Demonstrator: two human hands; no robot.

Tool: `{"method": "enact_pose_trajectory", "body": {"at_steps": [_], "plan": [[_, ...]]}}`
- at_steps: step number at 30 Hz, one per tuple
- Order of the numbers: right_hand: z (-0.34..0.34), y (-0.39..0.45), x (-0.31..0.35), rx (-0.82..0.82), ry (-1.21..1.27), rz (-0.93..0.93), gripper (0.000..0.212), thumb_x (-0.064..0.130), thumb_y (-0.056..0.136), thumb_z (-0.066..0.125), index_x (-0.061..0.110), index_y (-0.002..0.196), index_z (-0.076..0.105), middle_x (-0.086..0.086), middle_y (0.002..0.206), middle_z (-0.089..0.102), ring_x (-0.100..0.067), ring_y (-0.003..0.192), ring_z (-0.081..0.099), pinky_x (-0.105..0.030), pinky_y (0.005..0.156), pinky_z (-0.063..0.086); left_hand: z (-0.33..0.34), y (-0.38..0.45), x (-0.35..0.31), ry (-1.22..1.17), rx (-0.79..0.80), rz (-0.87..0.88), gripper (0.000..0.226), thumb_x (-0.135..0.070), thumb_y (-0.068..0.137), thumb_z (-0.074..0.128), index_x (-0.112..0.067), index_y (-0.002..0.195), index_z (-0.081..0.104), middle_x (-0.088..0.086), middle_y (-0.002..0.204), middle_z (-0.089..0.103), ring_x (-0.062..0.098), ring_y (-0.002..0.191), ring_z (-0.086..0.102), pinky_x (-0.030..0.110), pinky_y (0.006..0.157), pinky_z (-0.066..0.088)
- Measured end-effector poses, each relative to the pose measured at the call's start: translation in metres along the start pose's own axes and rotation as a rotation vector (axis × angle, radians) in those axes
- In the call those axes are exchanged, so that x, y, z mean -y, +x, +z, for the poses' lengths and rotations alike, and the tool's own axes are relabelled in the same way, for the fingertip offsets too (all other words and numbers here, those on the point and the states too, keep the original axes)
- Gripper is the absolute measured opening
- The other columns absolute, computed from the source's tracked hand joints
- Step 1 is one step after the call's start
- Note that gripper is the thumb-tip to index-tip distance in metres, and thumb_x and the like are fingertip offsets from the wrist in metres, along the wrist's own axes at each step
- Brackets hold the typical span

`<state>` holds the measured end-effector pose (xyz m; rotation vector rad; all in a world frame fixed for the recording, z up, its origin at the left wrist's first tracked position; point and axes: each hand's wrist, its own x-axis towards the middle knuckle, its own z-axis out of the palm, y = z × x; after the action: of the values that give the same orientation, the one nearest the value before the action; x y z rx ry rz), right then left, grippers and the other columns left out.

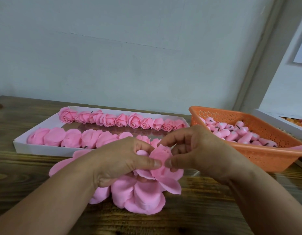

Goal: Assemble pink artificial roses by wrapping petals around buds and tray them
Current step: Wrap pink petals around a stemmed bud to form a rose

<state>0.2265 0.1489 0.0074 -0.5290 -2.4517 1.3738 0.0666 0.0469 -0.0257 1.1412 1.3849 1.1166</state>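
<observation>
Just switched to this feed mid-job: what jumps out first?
Front and centre, the left hand and right hand pinch a half-wrapped pink rose above a heap of loose petals. Behind them a white tray holds two rows of pink flowers; to the right sits an orange basket of buds.

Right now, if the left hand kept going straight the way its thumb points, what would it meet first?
The right hand: the left hand points its thumb rightward across the half-wrapped rose, and the right thumb tip sits just opposite, probably almost touching, though depth is unclear.
</observation>
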Motion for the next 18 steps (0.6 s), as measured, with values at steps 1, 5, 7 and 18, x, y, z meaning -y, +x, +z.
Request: {"method": "enact_pose_trajectory", "body": {"at_steps": [1,5,7,18], "plan": [[0.002,0.000,0.000,-0.018,-0.023,-0.010,0.020,-0.003,0.073,0.074,0.013,0.084,0.070,-0.008,0.062,0.069,-0.014,0.056,0.065,-0.023,0.052,0.050,0.000,0.000,-0.001,0.004,0.000,0.003,0.016,-0.007,0.076,0.070,-0.002,0.091,0.072,0.022,0.098,0.071,0.027,0.089,0.068,0.036,0.084,0.056],[0.011,0.004,-0.001,-0.190,-0.063,-0.073,0.009,0.002,0.075,0.074,0.009,0.075,0.069,-0.002,0.056,0.067,-0.015,0.049,0.063,-0.030,0.051,0.053,0.001,-0.001,-0.002,-0.011,-0.020,0.015,0.011,-0.005,0.079,0.069,-0.013,0.074,0.075,0.012,0.081,0.073,0.020,0.077,0.069,0.026,0.066,0.055],[0.013,0.006,-0.001,-0.281,-0.056,-0.099,0.019,-0.003,0.075,0.071,0.012,0.065,0.068,0.001,0.051,0.064,-0.012,0.044,0.060,-0.025,0.045,0.049,0.004,0.001,-0.002,-0.067,-0.088,0.022,0.010,-0.005,0.075,0.072,-0.008,0.084,0.074,0.015,0.087,0.073,0.022,0.078,0.070,0.027,0.065,0.056],[0.009,0.011,-0.007,-0.518,-0.127,-0.135,0.031,-0.010,0.074,0.068,0.014,0.056,0.062,0.005,0.043,0.055,-0.011,0.038,0.052,-0.021,0.039,0.043,0.025,0.011,0.000,-0.327,-0.476,0.068,0.012,-0.001,0.091,0.057,0.003,0.084,0.066,0.021,0.084,0.071,0.026,0.065,0.071,0.028,0.057,0.060]]}}
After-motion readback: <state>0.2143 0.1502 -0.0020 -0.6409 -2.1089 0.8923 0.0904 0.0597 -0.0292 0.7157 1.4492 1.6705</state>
